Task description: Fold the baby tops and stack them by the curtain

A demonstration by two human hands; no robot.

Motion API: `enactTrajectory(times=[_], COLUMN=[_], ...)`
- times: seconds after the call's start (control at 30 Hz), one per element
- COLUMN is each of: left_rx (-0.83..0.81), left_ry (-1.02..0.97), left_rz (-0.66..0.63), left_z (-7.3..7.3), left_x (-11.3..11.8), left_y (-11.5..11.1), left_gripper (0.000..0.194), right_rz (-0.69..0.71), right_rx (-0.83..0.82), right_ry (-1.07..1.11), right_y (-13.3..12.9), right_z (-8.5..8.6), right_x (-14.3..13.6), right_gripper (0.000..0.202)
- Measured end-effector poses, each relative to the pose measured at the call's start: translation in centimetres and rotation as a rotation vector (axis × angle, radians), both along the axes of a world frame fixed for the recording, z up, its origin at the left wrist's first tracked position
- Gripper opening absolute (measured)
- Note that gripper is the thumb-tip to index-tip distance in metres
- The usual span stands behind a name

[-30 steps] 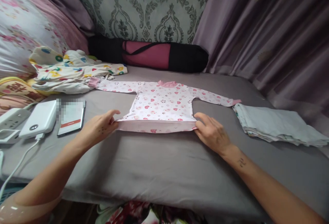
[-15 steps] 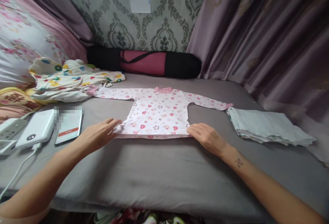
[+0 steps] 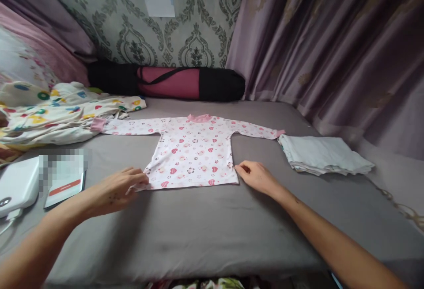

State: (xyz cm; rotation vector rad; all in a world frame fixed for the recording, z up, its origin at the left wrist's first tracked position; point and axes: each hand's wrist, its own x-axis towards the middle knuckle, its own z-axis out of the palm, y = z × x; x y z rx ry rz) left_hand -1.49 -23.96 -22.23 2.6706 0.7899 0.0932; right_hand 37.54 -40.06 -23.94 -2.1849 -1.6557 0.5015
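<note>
A child's long-sleeved shirt [image 3: 195, 152], white with pink hearts and small flowers, lies spread flat with its pink collar away from me and both sleeves stretched out sideways. My left hand [image 3: 121, 187] is closed on its lower left corner, which is pulled out and slightly creased. At the lower right side edge, my right hand [image 3: 258, 176] has its thumb and fingers pinched together at the fabric, just above the hem corner. The fingertips hide exactly how much cloth they hold.
A folded pale cloth [image 3: 324, 154] lies right, by the right cuff. Patterned clothes [image 3: 66, 112] are heaped left, touching the left cuff. A phone [image 3: 64, 187] and white power bank [image 3: 20, 183] lie near my left arm. A long black-and-maroon bag [image 3: 168, 82] lines the wall.
The view has turned slightly right. The shirt's hem has come nearer to me and lies flatter. My right hand has shifted from the hem corner up to the side edge.
</note>
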Motion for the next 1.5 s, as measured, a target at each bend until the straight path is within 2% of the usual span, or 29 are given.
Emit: enactTrajectory(times=[0.1,0.17,0.23,0.33,0.43,0.47,0.57,0.7,0.83,0.93,1.0,1.07,1.13,1.2,1.27,1.33,1.4,1.43,1.47,1.5], left_rx=[-0.096,-0.118,-0.122,-0.107,-0.045,-0.012,0.097,0.185,0.233,0.249,0.251,0.234,0.176,0.102,0.029,-0.048,-0.136,-0.179,-0.212,-0.226], left_ry=[-0.018,-0.09,-0.145,-0.204,-0.29,-0.28,-0.181,-0.049,0.001,0.04,0.039,0.01,-0.019,-0.074,-0.159,-0.23,-0.262,-0.269,-0.272,-0.278], left_rz=[-0.111,-0.166,-0.206,-0.235,-0.259,-0.269,-0.17,-0.1,-0.101,-0.085,-0.086,-0.113,-0.139,-0.166,-0.266,-0.473,-0.694,-0.751,-0.752,-0.687], left_z=[1.1,1.2,0.8,-0.9,-3.5,-4.4,-6.5,-7.7,-7.1,-6.7,-6.8,-7.0,-7.0,-6.6,-5.5,-4.1,-2.7,-2.2,-1.8,-1.7], left_x=[2.5,5.4,9.1,15.2,20.5,21.8,24.1,24.4,24.3,24.6,25.0,25.5,25.8,25.7,25.1,23.9,22.2,21.2,20.2,19.1], left_y=[0.3,0.7,1.3,2.6,4.0,4.3,4.4,3.9,3.2,1.6,-0.2,-2.5,-5.0,-7.3,-9.2,-10.2,-10.1,-9.5,-8.7,-7.5], left_gripper=[0.029,0.031,0.03,0.034,0.037,0.037,0.042,0.056,0.062,0.063,0.064,0.065,0.065,0.061,0.061,0.063,0.052,0.042,0.034,0.028], right_rz=[-0.032,-0.064,-0.146,-0.27,-0.292,-0.291,-0.305,-0.308,-0.312,-0.204,-0.107,-0.04,-0.007,0.034,0.105,0.223,0.311,0.334,0.342,0.348], right_rx=[0.013,0.048,0.031,-0.089,-0.19,-0.2,-0.246,-0.334,-0.397,-0.465,-0.486,-0.364,-0.107,0.12,0.197,0.191,0.129,0.084,0.04,0.003], right_ry=[0.035,0.074,0.184,0.492,0.788,0.847,0.91,0.901,0.797,0.618,0.473,0.327,0.179,0.081,0.077,0.077,0.033,-0.001,-0.039,-0.079], right_y=[1.1,1.7,2.2,2.6,2.7,2.6,2.2,1.8,1.7,1.5,1.7,2.5,4.2,6.4,8.8,10.6,11.4,11.5,11.3,11.0], right_z=[-0.8,-1.3,-1.6,-1.2,-0.5,-0.3,0.1,0.1,0.2,0.7,1.4,2.2,2.6,2.3,1.0,-0.6,-2.1,-2.6,-3.1,-3.3], right_x=[-0.8,-1.3,-1.8,-2.4,-2.6,-2.6,-2.1,-1.6,-1.6,-1.0,-0.2,0.5,0.6,-0.1,-1.6,-3.2,-4.5,-5.0,-5.3,-5.5], right_gripper=[0.027,0.024,0.022,0.016,0.015,0.014,0.011,0.014,0.006,0.016,0.021,0.024,0.025,0.024,0.027,0.036,0.048,0.053,0.058,0.061])
